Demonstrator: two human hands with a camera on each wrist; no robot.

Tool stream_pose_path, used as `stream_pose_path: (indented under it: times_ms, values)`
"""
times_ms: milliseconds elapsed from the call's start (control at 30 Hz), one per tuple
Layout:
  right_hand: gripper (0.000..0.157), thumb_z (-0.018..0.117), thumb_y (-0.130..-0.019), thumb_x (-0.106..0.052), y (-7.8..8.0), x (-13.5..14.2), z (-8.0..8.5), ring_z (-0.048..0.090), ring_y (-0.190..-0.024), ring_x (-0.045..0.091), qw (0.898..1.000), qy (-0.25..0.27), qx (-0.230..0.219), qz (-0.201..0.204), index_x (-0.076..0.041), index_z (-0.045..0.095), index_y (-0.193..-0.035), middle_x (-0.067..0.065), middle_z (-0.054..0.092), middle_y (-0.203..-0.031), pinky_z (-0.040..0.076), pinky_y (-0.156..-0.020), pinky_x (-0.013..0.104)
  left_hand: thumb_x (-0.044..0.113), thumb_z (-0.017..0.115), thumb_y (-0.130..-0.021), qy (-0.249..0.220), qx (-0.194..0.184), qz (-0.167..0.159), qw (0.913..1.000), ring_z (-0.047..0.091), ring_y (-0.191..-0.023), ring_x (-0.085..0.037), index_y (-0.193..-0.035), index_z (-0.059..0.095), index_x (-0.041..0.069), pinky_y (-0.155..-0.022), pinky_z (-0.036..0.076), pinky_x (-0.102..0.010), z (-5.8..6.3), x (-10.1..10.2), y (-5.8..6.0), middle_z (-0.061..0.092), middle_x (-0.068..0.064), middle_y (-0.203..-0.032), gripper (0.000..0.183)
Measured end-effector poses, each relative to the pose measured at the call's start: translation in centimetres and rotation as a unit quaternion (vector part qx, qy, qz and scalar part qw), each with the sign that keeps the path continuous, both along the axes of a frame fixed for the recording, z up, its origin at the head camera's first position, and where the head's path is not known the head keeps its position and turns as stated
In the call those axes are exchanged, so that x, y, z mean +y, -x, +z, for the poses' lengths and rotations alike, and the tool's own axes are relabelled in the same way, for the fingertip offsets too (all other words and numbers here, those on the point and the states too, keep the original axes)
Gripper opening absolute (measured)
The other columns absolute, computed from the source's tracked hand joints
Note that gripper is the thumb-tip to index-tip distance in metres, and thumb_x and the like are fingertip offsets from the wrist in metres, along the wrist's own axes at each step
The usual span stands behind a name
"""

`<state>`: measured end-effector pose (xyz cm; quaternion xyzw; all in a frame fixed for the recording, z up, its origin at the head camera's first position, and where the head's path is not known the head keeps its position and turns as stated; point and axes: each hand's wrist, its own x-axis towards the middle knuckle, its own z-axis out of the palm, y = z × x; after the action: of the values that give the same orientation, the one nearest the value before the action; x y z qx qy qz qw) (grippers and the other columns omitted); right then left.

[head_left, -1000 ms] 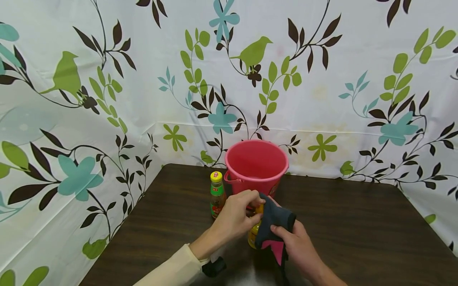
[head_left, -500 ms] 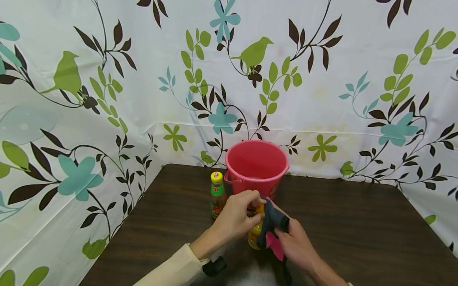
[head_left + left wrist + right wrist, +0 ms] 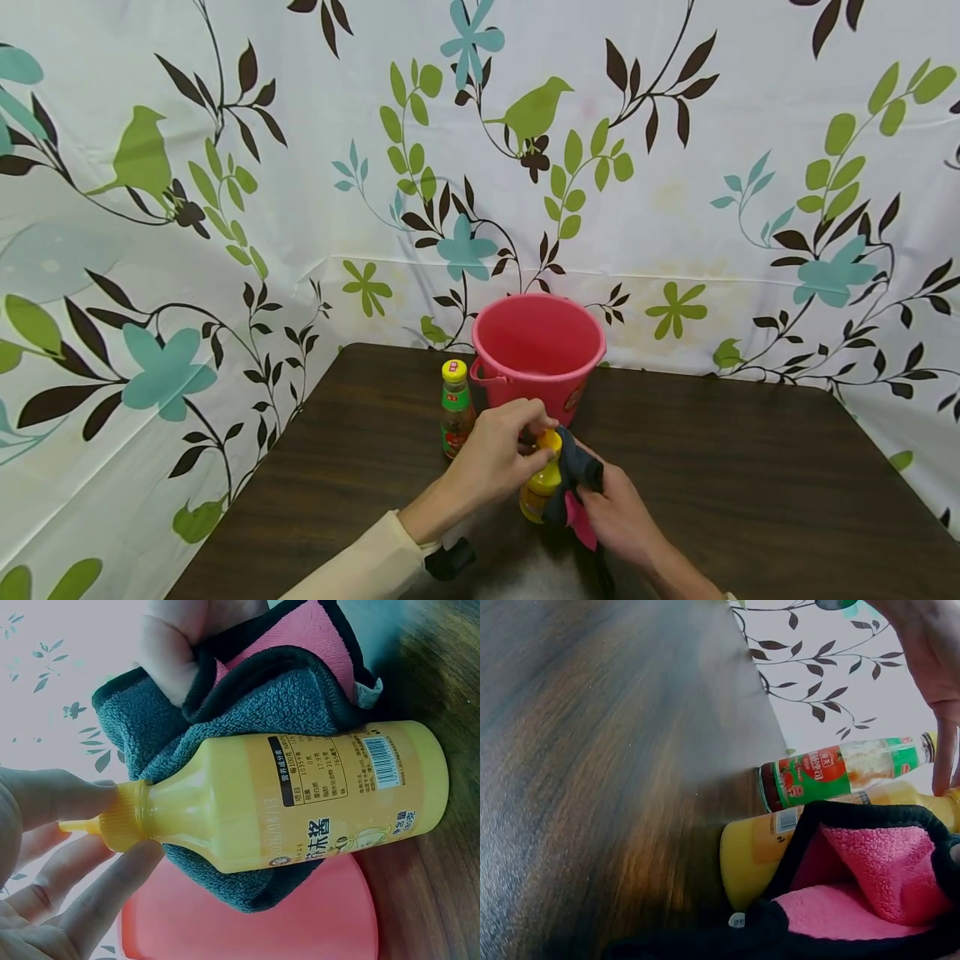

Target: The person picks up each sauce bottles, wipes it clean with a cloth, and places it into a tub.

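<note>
A yellow squeeze bottle of mustard sauce stands upright on the dark wood table. My left hand pinches its yellow cap between thumb and fingers. In my right hand is a two-sided cleaning cloth, dark grey-blue on one face and pink on the other, with black edging. The cloth lies against the right and far sides of the bottle, bunched under the right fingers. In the right wrist view its pink face covers part of the bottle.
A glass sauce bottle with a yellow lid and green-red label stands left of the left hand. Behind the hands stands a pink bucket near the table's back edge. A patterned curtain hangs behind the table.
My right hand has shifted the cloth down and round the bottle's right side, so more of the yellow bottle shows. My left hand has stayed on the cap.
</note>
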<state>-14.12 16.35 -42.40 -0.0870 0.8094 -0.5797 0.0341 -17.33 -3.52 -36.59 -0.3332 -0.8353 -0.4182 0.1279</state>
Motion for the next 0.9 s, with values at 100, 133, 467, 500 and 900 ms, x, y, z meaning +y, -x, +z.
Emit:
stream_pose_path:
  times_ms: [100, 133, 467, 500, 900]
  values:
    - [0.057, 0.051, -0.104, 0.003, 0.2, 0.1, -0.2, 0.049, -0.147, 0.025, 1.000, -0.016, 0.004, -0.005, -0.013, 0.049, -0.159, 0.009, 0.059, -0.156, 0.039, -0.124, 0.047, 0.004, 0.085, -0.085, -0.001, -0.005, 0.000, 1.0000, 0.070, -0.088, -0.016, -0.095, 0.067, 0.010, -0.080, 0.066, -0.035, 0.0, 0.0, 0.1, 0.077, -0.003, -0.104, 0.021]
    - [0.056, 0.052, -0.104, 0.003, 0.3, 0.2, -0.3, 0.052, -0.144, 0.024, 1.000, -0.025, 0.006, -0.009, -0.013, 0.051, -0.158, 0.009, 0.061, -0.153, 0.041, -0.122, 0.045, 0.004, 0.085, -0.085, -0.001, -0.007, -0.001, 1.0000, 0.070, -0.088, -0.016, -0.096, 0.068, 0.010, -0.081, 0.066, -0.036, 0.0, 0.0, 0.1, 0.077, -0.003, -0.105, 0.021]
    - [0.048, 0.060, -0.092, 0.002, 0.9, 1.6, -2.7, 0.064, -0.097, 0.019, 0.987, -0.161, -0.012, 0.010, -0.003, 0.064, -0.140, 0.012, 0.075, -0.116, 0.053, -0.084, 0.029, 0.005, 0.086, -0.085, 0.005, -0.012, -0.005, 0.9999, 0.070, -0.090, -0.014, -0.099, 0.069, 0.011, -0.084, 0.062, -0.023, -0.1, -0.1, 0.0, 0.077, -0.001, -0.106, 0.023]
    - [0.050, 0.061, -0.092, 0.001, 0.9, 1.7, -2.8, 0.063, -0.099, 0.018, 0.987, -0.162, -0.011, 0.006, -0.005, 0.064, -0.141, 0.010, 0.075, -0.117, 0.053, -0.086, 0.030, 0.005, 0.086, -0.085, 0.005, -0.011, -0.005, 0.9999, 0.070, -0.090, -0.014, -0.099, 0.069, 0.011, -0.084, 0.062, -0.023, -0.1, 0.0, 0.1, 0.077, -0.001, -0.106, 0.023]
    - [0.054, 0.057, -0.100, -0.012, 1.1, 1.3, -2.3, 0.063, -0.128, 0.029, 0.991, 0.008, -0.131, -0.001, 0.009, 0.050, -0.150, 0.022, 0.064, -0.143, 0.055, -0.106, 0.047, 0.005, 0.086, -0.086, 0.003, -0.010, -0.004, 0.9999, 0.070, -0.091, -0.014, -0.100, 0.069, 0.011, -0.083, 0.062, -0.022, -0.1, -0.1, 0.1, 0.077, -0.002, -0.106, 0.023]
